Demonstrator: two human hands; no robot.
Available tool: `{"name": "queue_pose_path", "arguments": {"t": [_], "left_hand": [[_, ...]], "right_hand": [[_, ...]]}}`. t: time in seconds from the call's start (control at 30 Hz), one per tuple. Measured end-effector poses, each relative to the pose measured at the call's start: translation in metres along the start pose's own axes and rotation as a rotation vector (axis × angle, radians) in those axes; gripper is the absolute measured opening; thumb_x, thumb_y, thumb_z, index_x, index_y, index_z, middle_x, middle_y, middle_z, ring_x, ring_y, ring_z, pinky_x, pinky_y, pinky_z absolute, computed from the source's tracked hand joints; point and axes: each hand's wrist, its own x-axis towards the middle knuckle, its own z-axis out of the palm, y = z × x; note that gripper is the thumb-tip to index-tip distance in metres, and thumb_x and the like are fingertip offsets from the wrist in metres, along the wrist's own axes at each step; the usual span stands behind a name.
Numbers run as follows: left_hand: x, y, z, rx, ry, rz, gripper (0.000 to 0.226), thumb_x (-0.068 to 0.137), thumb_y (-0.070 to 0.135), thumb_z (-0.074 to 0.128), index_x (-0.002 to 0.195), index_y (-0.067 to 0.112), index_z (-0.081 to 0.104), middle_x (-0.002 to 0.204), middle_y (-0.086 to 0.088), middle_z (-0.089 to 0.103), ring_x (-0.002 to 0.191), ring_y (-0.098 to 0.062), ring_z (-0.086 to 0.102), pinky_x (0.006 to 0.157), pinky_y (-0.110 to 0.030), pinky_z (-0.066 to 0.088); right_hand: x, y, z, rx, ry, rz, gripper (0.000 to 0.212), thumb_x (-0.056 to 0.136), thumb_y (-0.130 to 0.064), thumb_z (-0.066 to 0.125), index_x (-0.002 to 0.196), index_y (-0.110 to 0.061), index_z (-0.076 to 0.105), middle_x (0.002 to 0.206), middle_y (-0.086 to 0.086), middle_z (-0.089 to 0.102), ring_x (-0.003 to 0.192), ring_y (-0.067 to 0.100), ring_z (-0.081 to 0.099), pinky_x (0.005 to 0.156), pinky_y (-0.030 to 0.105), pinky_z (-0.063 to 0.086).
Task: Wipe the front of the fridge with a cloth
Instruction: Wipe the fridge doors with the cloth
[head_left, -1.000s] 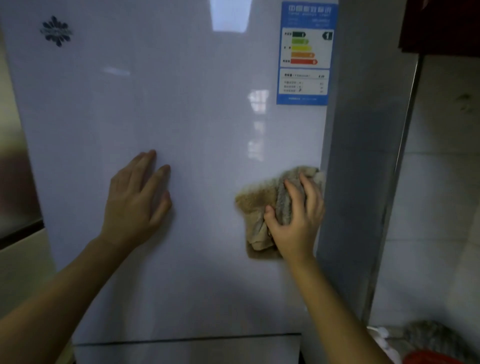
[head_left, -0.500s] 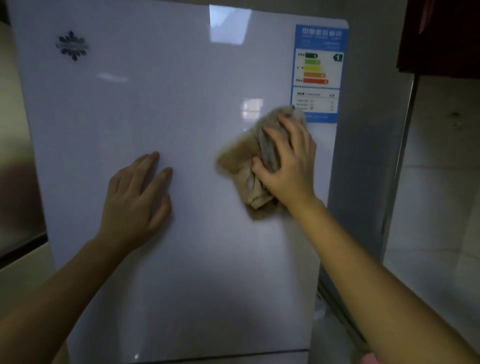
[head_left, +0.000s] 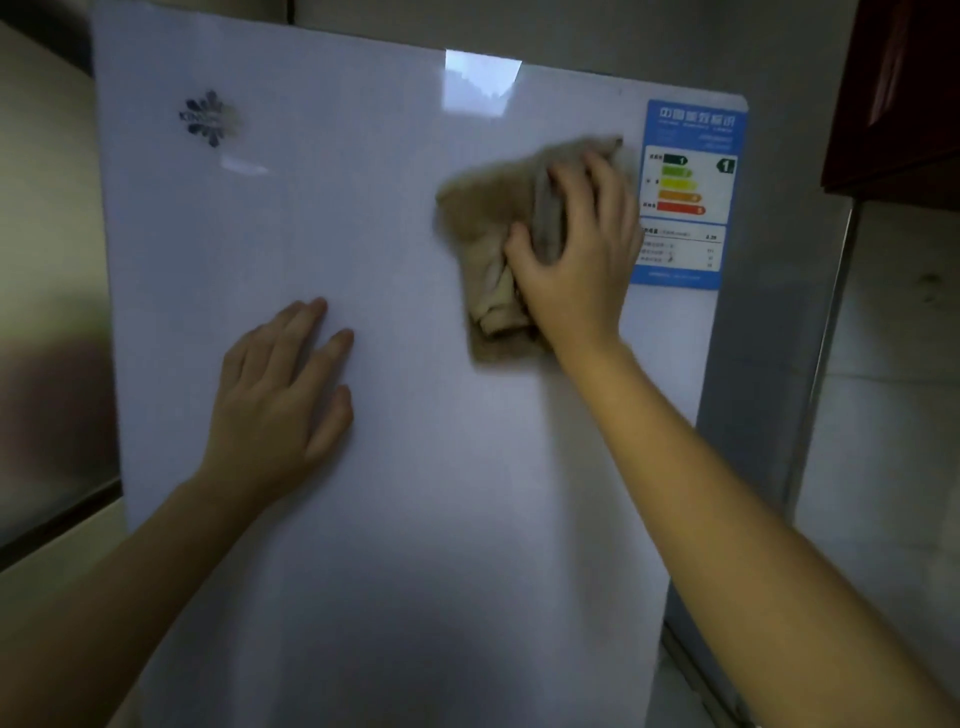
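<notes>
The glossy white fridge door (head_left: 395, 519) fills most of the view. My right hand (head_left: 576, 254) presses a crumpled tan cloth (head_left: 488, 228) flat against the upper right of the door, just left of a blue energy label (head_left: 685, 192). The cloth sticks out to the left of and below my fingers and looks blurred. My left hand (head_left: 280, 400) lies flat on the door's middle left, fingers spread and holding nothing. A small snowflake logo (head_left: 208, 118) sits at the door's upper left.
The fridge's grey side panel (head_left: 763, 364) runs down the right of the door. Beyond it is a tiled wall (head_left: 893, 415). A dark red cabinet (head_left: 904, 88) hangs at the upper right. A beige wall and a dark ledge (head_left: 52, 509) lie at the left.
My right hand has slid the cloth up the door, from beside the right edge at mid-height to next to the energy label. My left hand has stayed flat in the same spot.
</notes>
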Motion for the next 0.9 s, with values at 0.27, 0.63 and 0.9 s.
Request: {"name": "queue_pose_path", "arguments": {"t": [0.27, 0.63, 0.9], "left_hand": [[-0.002, -0.005, -0.007, -0.036, -0.049, -0.032, 0.052, 0.096, 0.034, 0.045, 0.139, 0.006, 0.056, 0.155, -0.022, 0.042, 0.14, -0.043, 0.044, 0.11, -0.051, 0.035], [0.007, -0.032, -0.013, -0.017, -0.028, -0.063, 0.051, 0.096, 0.034, 0.044, 0.138, 0.006, 0.058, 0.155, -0.022, 0.043, 0.138, -0.042, 0.045, 0.107, -0.05, 0.037], [0.011, -0.05, -0.015, 0.015, -0.003, -0.064, 0.053, 0.095, 0.033, 0.044, 0.139, 0.006, 0.058, 0.154, -0.021, 0.044, 0.14, -0.039, 0.044, 0.107, -0.05, 0.036]], "right_hand": [[-0.192, -0.003, -0.013, -0.033, -0.174, -0.002, 0.064, 0.085, -0.043, 0.071, 0.141, -0.016, 0.056, 0.156, 0.011, 0.043, 0.147, 0.03, 0.037, 0.118, 0.042, 0.029], [0.003, -0.012, 0.006, -0.009, -0.064, -0.033, 0.063, 0.086, -0.046, 0.067, 0.142, -0.019, 0.053, 0.154, 0.01, 0.044, 0.144, 0.029, 0.036, 0.118, 0.043, 0.029], [0.091, -0.034, 0.028, -0.026, -0.017, -0.101, 0.059, 0.087, -0.047, 0.063, 0.139, -0.022, 0.054, 0.149, 0.005, 0.047, 0.142, 0.024, 0.037, 0.113, 0.04, 0.033]]}}
